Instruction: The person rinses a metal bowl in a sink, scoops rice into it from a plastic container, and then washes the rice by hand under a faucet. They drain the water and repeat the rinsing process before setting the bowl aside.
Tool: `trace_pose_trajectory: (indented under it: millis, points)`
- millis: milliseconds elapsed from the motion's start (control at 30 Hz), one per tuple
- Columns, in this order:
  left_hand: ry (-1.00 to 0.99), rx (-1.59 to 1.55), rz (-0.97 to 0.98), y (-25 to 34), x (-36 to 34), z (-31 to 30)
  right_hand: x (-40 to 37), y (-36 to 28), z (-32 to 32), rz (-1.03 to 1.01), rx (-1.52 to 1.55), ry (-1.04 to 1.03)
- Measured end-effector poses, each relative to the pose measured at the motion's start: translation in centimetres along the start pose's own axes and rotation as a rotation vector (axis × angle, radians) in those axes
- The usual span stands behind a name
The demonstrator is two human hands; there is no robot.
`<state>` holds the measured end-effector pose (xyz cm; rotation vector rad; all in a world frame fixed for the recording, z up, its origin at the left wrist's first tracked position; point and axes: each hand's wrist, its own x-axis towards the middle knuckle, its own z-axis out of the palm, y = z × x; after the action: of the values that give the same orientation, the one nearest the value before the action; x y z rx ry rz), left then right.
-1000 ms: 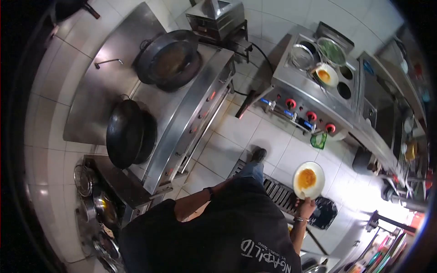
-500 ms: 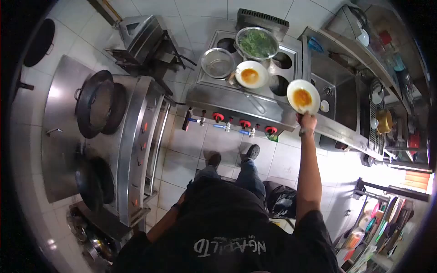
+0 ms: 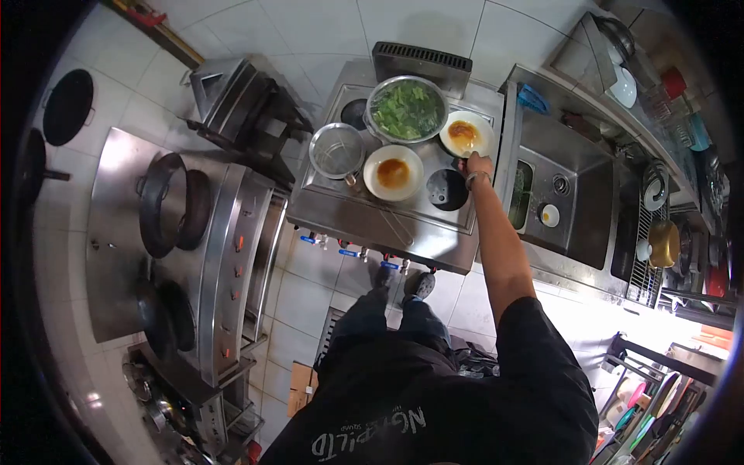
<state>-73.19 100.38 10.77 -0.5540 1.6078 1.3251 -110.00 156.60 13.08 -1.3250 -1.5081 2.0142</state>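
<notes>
My right hand grips the near edge of a white plate with orange-brown sauce on it, at the right part of the stove top. To its left, a second white plate with similar sauce rests on the stove. Behind the plates sits a metal bowl of green leaves. A metal strainer lies left of the bowl. My left hand is out of view.
The stove stands before me, with an uncovered round opening near the plates. A sink holding a small white bowl is at the right. At the left, dark woks rest on another steel counter.
My right hand has moved left and up with its plate, from the sink side to the stove's back right. The camera view has shifted, and my left forearm has left view.
</notes>
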Motion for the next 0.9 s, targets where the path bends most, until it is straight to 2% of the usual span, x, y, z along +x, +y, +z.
trace_pose_trajectory:
  millis: [67,133,167,233,267,300,333,400,467,533,600,667,700,733,767,833,900]
  points:
    - [-0.002,0.019,-0.007,0.6,0.6,0.0,2.1,1.3,0.4,0.05,0.021,-0.011]
    - [-0.012,0.051,-0.011,1.3,1.4,-0.3,3.1,2.1,0.3,0.031,-0.122,-0.184]
    - [-0.027,0.075,-0.014,1.9,2.1,-0.7,3.6,2.4,0.1,0.018,-0.194,-0.173]
    - [-0.078,0.135,-0.016,3.2,4.1,-1.2,3.0,2.8,0.9,0.011,-0.302,-0.005]
    - [-0.11,0.168,-0.013,3.7,5.3,-1.3,2.8,2.6,1.2,0.022,-0.29,0.059]
    - [-0.13,0.2,-0.015,4.5,6.1,-1.5,5.7,5.5,1.5,0.003,-0.206,0.031]
    - [-0.155,0.231,-0.013,5.2,7.0,-1.8,0.5,1.7,0.9,0.013,-0.138,0.003]
    - [-0.201,0.301,-0.01,6.6,8.6,-2.5,-2.4,1.1,0.5,-0.053,-0.034,0.078]
    - [-0.253,0.371,-0.007,8.0,9.7,-3.0,-6.8,1.7,-1.4,-0.299,-0.281,0.132]
    - [-0.301,0.437,-0.004,9.4,11.0,-3.1,-13.4,2.2,-4.6,-0.523,-0.471,0.084]
    - [-0.357,0.508,-0.004,10.9,12.0,-3.0,-20.4,2.1,-9.5,-0.454,-0.62,-0.058]
    - [-0.414,0.593,-0.003,12.6,13.3,-2.3,-24.6,6.6,-15.2,-0.472,-0.847,-0.081]
    - [-0.442,0.641,-0.003,13.4,14.0,-1.8,-27.0,8.1,-18.3,-0.327,-0.869,-0.136]
    - [-0.47,0.688,0.001,14.5,14.7,-1.2,-27.9,12.6,-21.7,-0.073,-0.975,-0.137]
    - [-0.494,0.735,0.002,15.6,15.1,-0.5,-30.6,13.3,-24.8,0.02,-0.968,-0.14]
    - [-0.546,0.832,0.013,17.9,16.1,1.5,-33.9,20.1,-30.7,0.142,-1.057,-0.012]
    - [-0.593,0.943,0.027,20.3,17.1,3.8,-37.7,18.3,-33.9,0.47,-0.894,-0.084]
